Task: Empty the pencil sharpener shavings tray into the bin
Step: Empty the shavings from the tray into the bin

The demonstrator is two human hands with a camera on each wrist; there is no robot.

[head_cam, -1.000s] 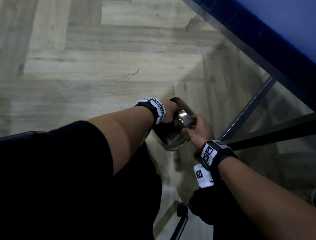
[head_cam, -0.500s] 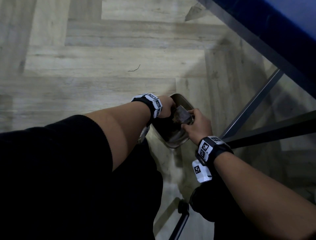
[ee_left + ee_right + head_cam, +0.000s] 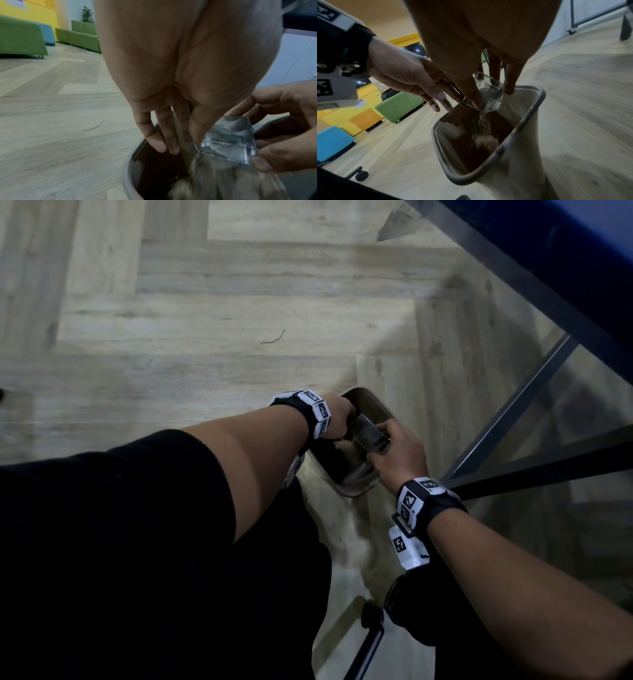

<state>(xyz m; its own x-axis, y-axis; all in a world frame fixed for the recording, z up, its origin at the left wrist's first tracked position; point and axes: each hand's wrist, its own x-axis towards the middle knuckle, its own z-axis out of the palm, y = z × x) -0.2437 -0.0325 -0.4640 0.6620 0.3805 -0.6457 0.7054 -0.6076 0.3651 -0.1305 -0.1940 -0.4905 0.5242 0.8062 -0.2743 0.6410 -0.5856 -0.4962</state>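
Right hand [image 3: 399,453]: thumb and fingers pinch the clear shavings tray [image 3: 489,97] by its sides, holding it tilted with one corner down over the open bin [image 3: 529,117]; left hand [image 3: 337,419]: fingers [image 3: 164,136] extended straight and held together, pointing down, their tips beside the tray at the bin's rim; whether they touch the tray cannot be told; the hand holds nothing; a blurred stream of shavings [image 3: 483,129] runs from the tray's lowered corner into the bin's dark interior; the bin is a pale, rounded-rectangular container with a grey rim, standing on the wood-pattern floor [image 3: 205,302]; a thin dark thread [image 3: 273,337] lies on the floor well beyond the bin; a blue-edged table [image 3: 565,261] with grey metal legs stands to the right; green upholstered seats [image 3: 20,36] stand against a yellow wall in the left wrist view
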